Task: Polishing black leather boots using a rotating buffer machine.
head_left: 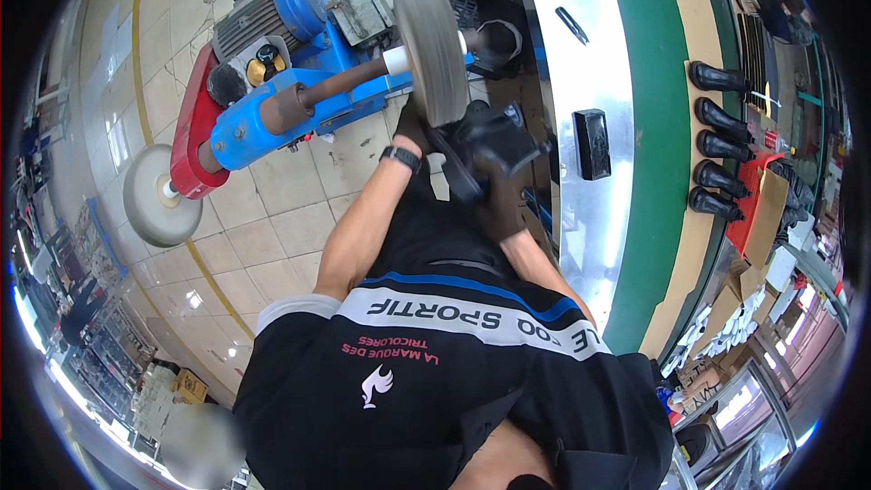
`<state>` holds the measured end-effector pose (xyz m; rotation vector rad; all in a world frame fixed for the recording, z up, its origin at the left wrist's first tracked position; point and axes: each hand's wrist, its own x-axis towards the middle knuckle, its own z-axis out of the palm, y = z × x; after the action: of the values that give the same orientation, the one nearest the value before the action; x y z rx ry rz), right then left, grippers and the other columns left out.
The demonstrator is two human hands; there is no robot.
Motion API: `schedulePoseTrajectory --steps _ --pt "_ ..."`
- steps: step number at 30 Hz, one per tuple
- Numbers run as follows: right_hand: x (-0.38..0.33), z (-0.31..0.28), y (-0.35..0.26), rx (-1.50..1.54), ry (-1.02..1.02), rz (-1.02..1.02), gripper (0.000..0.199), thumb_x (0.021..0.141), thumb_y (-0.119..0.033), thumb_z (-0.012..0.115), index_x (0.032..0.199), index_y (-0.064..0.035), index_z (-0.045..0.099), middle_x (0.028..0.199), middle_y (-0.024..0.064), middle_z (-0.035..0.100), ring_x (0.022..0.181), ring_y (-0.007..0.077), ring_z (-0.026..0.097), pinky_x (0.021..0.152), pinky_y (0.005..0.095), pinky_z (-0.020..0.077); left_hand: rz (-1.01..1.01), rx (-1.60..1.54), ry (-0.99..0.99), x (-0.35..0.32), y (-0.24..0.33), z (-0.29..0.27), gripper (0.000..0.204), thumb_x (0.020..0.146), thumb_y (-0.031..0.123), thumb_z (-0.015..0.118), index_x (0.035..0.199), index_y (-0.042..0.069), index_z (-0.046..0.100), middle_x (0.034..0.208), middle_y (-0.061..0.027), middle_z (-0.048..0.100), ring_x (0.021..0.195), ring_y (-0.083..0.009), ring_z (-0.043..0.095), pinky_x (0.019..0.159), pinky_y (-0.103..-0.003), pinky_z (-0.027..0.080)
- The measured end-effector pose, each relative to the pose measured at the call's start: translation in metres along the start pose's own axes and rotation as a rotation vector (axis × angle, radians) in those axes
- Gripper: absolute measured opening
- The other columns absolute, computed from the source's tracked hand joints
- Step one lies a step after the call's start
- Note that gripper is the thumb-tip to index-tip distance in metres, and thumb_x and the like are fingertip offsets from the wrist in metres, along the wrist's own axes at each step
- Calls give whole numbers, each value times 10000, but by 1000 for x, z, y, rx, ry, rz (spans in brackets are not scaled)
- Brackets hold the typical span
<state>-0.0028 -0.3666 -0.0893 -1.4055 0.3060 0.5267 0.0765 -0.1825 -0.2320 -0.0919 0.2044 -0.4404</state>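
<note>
Both my hands wear dark gloves and hold what looks like a glossy black boot [464, 180] just below a large grey buffing wheel [430, 50]. My left hand [413, 127], with a watch on its wrist, closes on the boot's left side, close to the wheel's lower rim. Around the near right side of the boot wraps my right hand [501, 204]. Its dark surface blends with the gloves, so the fingertips are hard to make out. Whether the boot touches the wheel I cannot tell. The wheel's face looks smeared, as if spinning.
The blue buffing machine [249, 134] carries a second pale wheel [163, 195] at left. On the metal bench top [594, 236] at right lie a black block [592, 143] and a slim black tool [572, 25]. Beyond, several black boots [717, 141] lie in a row.
</note>
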Motion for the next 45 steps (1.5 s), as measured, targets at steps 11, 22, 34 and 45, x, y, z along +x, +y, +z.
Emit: schedulePoseTrajectory --steps 11,22,34,45 --pt "-56 20 -143 -855 -187 -154 684 661 -235 693 1276 -77 440 1096 224 499 1012 352 515 868 378 426 -40 322 731 -33 -25 76 653 894 540 301 1225 -10 425 1125 -172 552 1040 -268 532 922 -417 408" --pt "25 45 -107 -1462 -224 -208 704 563 -243 690 1228 -157 477 827 258 530 770 413 525 694 449 437 -9 330 445 -34 -53 100 630 897 510 311 1239 -10 412 1165 -161 534 1082 -275 507 959 -417 373" --pt "-29 -10 -94 -101 117 339 356 742 -172 619 1070 -42 573 953 131 616 884 262 610 792 320 462 14 205 424 -19 -42 99 844 814 672 308 1345 17 277 1341 -194 366 1213 -325 380 1030 -434 281" --pt "39 -5 -56 838 -61 839 407 798 -441 533 1041 -115 553 944 92 617 860 245 602 660 429 500 909 1238 1113 -41 -17 98 249 779 212 647 871 -2 558 758 -41 575 673 -124 512 675 -297 428"
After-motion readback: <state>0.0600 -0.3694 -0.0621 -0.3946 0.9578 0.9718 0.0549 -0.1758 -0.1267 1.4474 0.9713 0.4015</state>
